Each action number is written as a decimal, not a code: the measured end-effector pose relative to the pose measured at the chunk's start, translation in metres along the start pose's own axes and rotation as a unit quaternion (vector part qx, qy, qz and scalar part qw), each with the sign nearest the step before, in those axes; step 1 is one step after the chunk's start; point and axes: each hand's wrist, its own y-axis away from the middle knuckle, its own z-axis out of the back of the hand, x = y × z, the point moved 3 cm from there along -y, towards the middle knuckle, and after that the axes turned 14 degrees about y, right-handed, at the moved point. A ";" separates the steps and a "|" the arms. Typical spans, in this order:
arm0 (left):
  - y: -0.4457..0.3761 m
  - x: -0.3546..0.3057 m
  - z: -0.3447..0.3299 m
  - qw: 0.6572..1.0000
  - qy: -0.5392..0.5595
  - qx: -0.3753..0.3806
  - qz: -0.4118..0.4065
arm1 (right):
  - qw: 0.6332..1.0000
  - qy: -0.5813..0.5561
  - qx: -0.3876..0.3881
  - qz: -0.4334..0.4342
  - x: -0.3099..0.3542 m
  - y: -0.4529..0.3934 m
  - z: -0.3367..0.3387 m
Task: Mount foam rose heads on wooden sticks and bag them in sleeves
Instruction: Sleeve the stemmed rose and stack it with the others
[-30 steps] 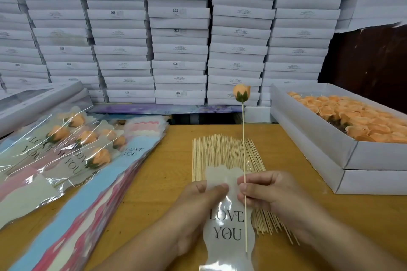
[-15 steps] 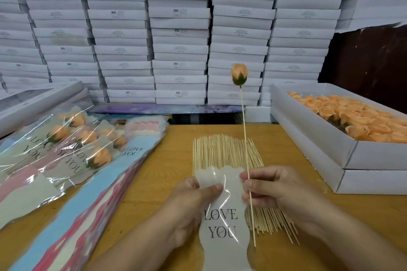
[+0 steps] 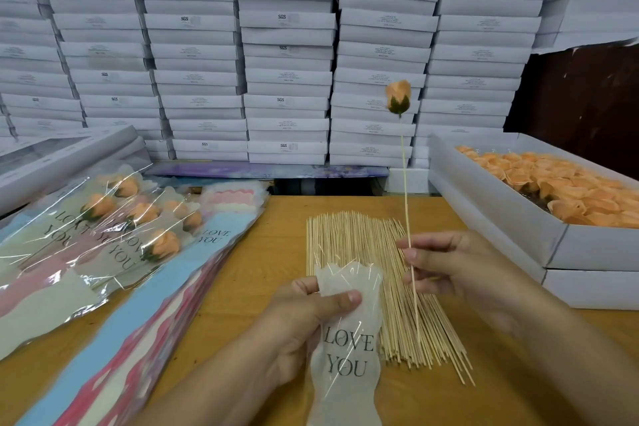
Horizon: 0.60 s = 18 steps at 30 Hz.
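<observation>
White flat boxes [image 3: 287, 55] stacked in tall columns fill the wall behind our wooden table [image 3: 262, 252]. We take the pile of bare sticks [image 3: 363, 245] in the middle of the table as our landmark. Far left of the sticks, finished roses in clear sleeves [image 3: 131, 218] lie fanned over one another, each printed "LOVE YOU". Between them and the sticks runs a long stack of empty sleeves [image 3: 145, 315] in blue, pink and cream.

At the near end of the sticks, our left hand [image 3: 304, 318] pinches a frosted sleeve [image 3: 345, 339] between thumb and fingers near its wavy top edge; the sleeve partly overlaps the pile and hangs toward us, its "LOVE YOU" print facing up. Just right of the sleeve, above the right side of the pile, our right hand [image 3: 449, 270] holds a stick [image 3: 405, 183] pinched between thumb and fingertips, nearly upright. An orange rose head [image 3: 398, 97] with a green base sits on the stick's top end, well above the pile; its lower end points down beside the sleeve, outside it.

Right of the sticks, an open white box [image 3: 501, 204] holds many loose orange heads [image 3: 570, 190] and rests on another white box [image 3: 587, 287].
</observation>
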 end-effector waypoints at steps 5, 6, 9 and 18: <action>0.001 0.004 0.000 1.000 0.007 -0.006 0.013 | 0.999 -0.022 -0.040 0.011 0.031 -0.029 0.001; 0.001 0.004 0.000 1.000 0.007 -0.007 0.015 | 0.998 -0.027 -0.045 0.020 0.038 -0.035 0.000; 0.002 0.004 0.001 1.000 0.001 -0.001 0.017 | 0.997 -0.028 -0.054 0.046 0.058 -0.048 -0.005; 0.003 0.001 0.002 1.000 0.004 0.002 0.012 | 0.998 -0.021 -0.043 0.035 0.062 -0.061 -0.024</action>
